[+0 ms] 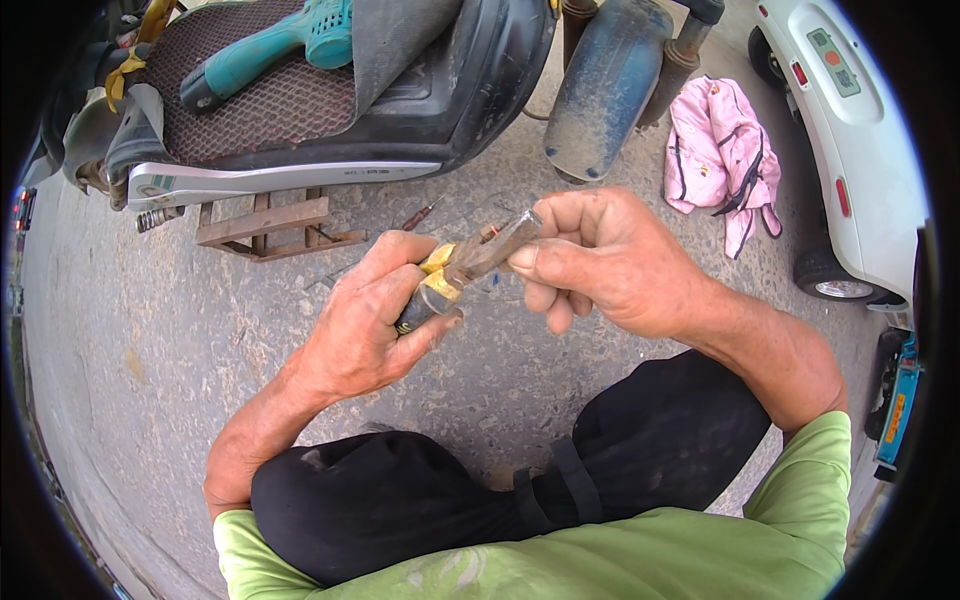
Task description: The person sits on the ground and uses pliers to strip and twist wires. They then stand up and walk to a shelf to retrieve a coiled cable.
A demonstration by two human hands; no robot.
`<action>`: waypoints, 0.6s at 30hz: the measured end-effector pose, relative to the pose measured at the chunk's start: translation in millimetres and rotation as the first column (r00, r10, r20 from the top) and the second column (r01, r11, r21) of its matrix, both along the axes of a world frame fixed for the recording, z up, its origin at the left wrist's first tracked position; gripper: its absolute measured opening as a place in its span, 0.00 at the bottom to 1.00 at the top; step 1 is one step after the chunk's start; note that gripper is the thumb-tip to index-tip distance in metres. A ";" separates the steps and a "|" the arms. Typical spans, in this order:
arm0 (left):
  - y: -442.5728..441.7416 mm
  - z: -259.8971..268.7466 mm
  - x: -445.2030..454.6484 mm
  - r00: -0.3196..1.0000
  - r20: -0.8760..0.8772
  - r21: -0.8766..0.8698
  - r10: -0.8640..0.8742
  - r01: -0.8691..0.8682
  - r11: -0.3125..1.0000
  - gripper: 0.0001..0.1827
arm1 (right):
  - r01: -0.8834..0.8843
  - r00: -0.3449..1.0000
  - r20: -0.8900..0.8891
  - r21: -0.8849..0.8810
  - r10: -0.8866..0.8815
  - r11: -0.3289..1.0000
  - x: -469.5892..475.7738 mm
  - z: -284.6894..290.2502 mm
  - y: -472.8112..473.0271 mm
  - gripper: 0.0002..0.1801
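My left hand is wrapped around the black-and-yellow handles of a pair of pliers. The worn metal jaws point up and to the right. A small reddish piece, perhaps a wire end, shows at the side of the jaws. At the jaw tips is my right hand, thumb and forefinger drawn together and the other fingers curled. Whether a small thing lies between that thumb and forefinger is hidden. Both hands are above the concrete ground, in front of my bent knees.
Ahead stands a scooter with a black seat; a teal power tool rests on its mesh cover. Beneath are a rusty metal frame, a coil spring and a screwdriver. Pink cloth lies near a white vehicle.
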State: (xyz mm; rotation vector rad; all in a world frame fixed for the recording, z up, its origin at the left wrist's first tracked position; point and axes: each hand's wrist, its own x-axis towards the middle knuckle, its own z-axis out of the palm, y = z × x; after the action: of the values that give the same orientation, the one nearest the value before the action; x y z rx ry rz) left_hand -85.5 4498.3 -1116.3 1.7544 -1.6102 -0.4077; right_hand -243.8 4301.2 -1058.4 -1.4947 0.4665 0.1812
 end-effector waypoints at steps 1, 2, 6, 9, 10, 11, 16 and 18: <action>0.0 -0.2 0.5 1.000 0.011 -0.005 0.005 -0.005 1.000 0.16 | 0.005 1.000 -0.005 0.002 -0.005 1.000 0.3 -0.1 0.4 0.12; 0.1 -0.5 1.3 1.000 0.022 -0.010 0.009 -0.009 1.000 0.16 | 0.005 1.000 0.024 0.025 -0.006 1.000 0.3 -3.5 -0.2 0.12; 0.3 -0.6 2.4 0.999 -0.027 -0.017 -0.026 0.025 1.000 0.16 | 0.026 0.995 0.092 0.075 -0.033 0.997 0.5 -12.1 -0.4 0.10; 0.4 -2.1 2.6 0.994 -0.102 -0.035 -0.045 0.041 0.999 0.16 | 0.039 0.994 0.098 0.088 -0.048 0.995 2.1 -10.5 0.7 0.10; 0.7 -2.3 3.4 0.988 -0.144 -0.016 -0.058 0.056 0.998 0.16 | 0.041 0.994 0.099 0.093 -0.050 0.995 2.5 -9.9 0.9 0.10; 1.2 -2.4 4.6 0.980 -0.186 0.003 -0.070 0.072 0.997 0.16 | 0.035 0.993 0.105 0.088 -0.044 0.996 2.5 -10.8 0.5 0.10; 4.2 -5.6 8.2 0.940 -0.330 0.066 -0.091 0.119 0.991 0.18 | 0.012 0.990 0.140 0.116 -0.028 0.993 2.5 -17.5 -1.6 0.11; 6.2 -8.0 8.8 0.904 -0.421 0.124 -0.080 0.144 0.982 0.18 | 0.001 0.989 0.145 0.125 -0.019 0.992 2.5 -19.0 -2.5 0.11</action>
State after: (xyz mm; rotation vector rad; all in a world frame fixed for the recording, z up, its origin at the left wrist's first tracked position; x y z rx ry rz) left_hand -76.8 4504.5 -1124.3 1.5521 -1.4009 -0.9171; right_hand -241.3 4298.6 -1077.4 -1.3720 0.3387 0.0899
